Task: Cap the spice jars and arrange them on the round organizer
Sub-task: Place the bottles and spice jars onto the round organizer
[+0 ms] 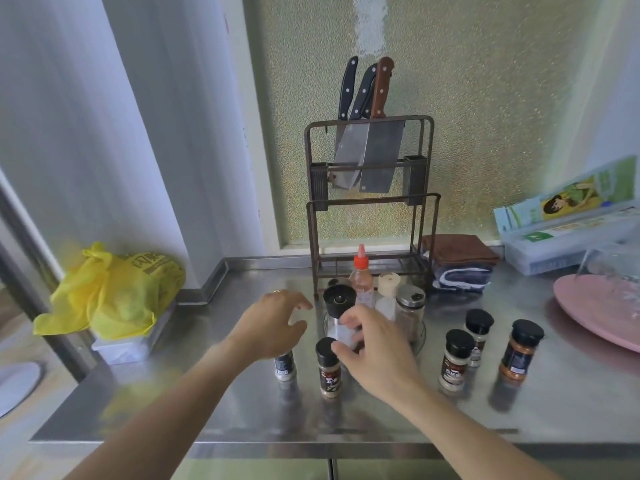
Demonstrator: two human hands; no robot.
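Several black-capped spice jars stand on the steel counter: one (328,367) just in front of the organizer, one (284,365) half hidden under my left hand, and three at the right (456,362), (478,332), (521,351). The clear round organizer (420,336) holds a black-topped grinder (339,299), a red-capped squeeze bottle (362,278), a white-capped bottle (388,289) and a metal-lidded glass shaker (410,306). My right hand (374,344) has its thumb and forefinger around the grinder's clear body. My left hand (273,323) hovers with spread fingers, holding nothing.
A knife rack (370,202) with several knives stands right behind the organizer. A yellow bag (114,292) lies on a tray at the left. Folded cloths (457,261), a wrap box (568,220) and a pink plate (599,306) occupy the right. The counter's front edge is near.
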